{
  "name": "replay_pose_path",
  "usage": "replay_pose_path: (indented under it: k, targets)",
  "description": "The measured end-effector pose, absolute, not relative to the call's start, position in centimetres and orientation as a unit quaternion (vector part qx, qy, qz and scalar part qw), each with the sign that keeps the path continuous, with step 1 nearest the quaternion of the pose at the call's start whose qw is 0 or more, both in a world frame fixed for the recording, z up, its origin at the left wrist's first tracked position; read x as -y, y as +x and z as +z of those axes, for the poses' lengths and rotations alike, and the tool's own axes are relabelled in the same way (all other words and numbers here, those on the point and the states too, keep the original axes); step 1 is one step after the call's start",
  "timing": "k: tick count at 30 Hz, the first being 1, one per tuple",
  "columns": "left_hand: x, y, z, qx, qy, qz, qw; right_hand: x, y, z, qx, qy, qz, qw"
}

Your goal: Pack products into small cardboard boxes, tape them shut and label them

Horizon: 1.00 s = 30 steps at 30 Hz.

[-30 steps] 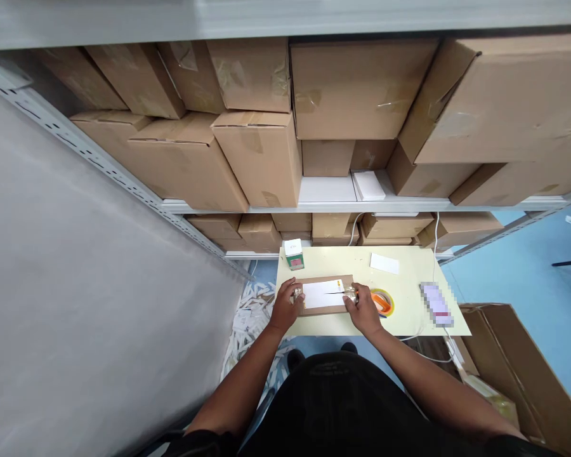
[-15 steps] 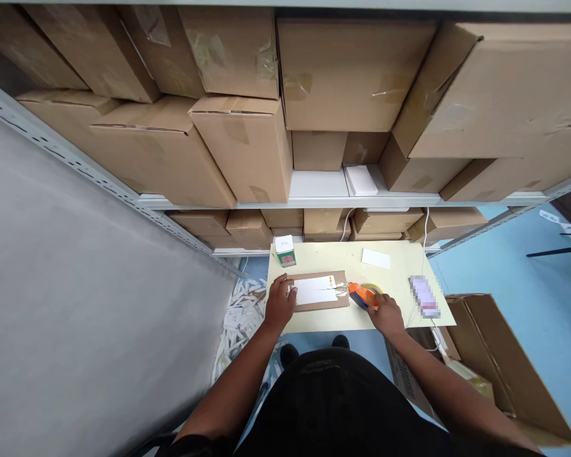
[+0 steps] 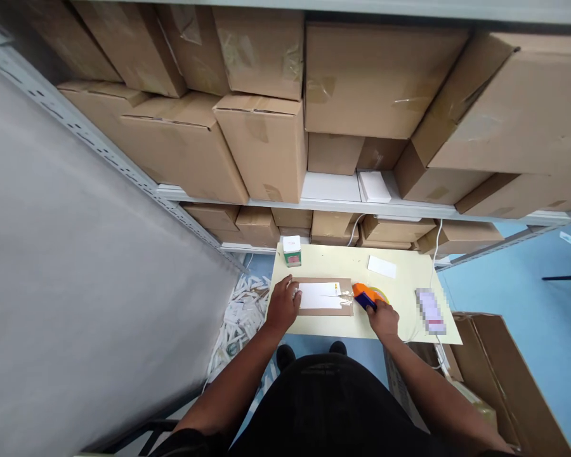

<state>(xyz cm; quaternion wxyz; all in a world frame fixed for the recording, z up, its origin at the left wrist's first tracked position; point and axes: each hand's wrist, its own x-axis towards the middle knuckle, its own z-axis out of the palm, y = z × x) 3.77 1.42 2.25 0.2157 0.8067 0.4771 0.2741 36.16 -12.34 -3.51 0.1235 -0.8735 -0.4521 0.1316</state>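
On the pale yellow table lies a flat cardboard parcel (image 3: 323, 311) with a white label (image 3: 318, 296) on top. Clear tape covers part of the parcel's right end. My left hand (image 3: 283, 304) grips the parcel's left end, its thumb over the label's edge. In my right hand (image 3: 384, 319) is an orange and blue tape dispenser (image 3: 363, 296) with a yellow-rimmed roll. The dispenser's front is right at the parcel's right end; whether it touches, I cannot tell. A small white and green box (image 3: 292, 251) stands behind my left hand.
A white card (image 3: 381, 266) and a blurred phone (image 3: 431, 311) with a cable lie on the table (image 3: 333, 327). Shelves of cardboard boxes (image 3: 261, 146) rise behind it. An open carton (image 3: 499, 374) stands at right; white paper scraps (image 3: 240, 317) cover the floor at left.
The whole view has shifted slightly. The tape dispenser has turned a little at the parcel's right end, showing more of its blue side. My left hand keeps its hold on the parcel.
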Motion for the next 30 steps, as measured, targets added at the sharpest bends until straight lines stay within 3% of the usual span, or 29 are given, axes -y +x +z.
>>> replay_pose_path:
  k: [5,9,15,30]
  targets:
    - [-1.4,4.0,3.2,-0.472,0.825,0.248,0.184,12.9,37.3,5.4,0.354,-0.84,0.225,0.344]
    - [-1.6,4.2,3.2,-0.451,0.844,0.233,0.175,9.6,35.1,11.6,0.386,-0.773,0.296,0.408]
    - [-2.4,4.4,3.1,-0.427,0.867,0.183,0.179,2.4,29.0,11.3,0.423,-0.689,0.471,0.352]
    - [-4.1,5.0,2.1,-0.418,0.849,0.225,0.232,-0.4,29.9,7.6,0.427,-0.688,0.485,0.331]
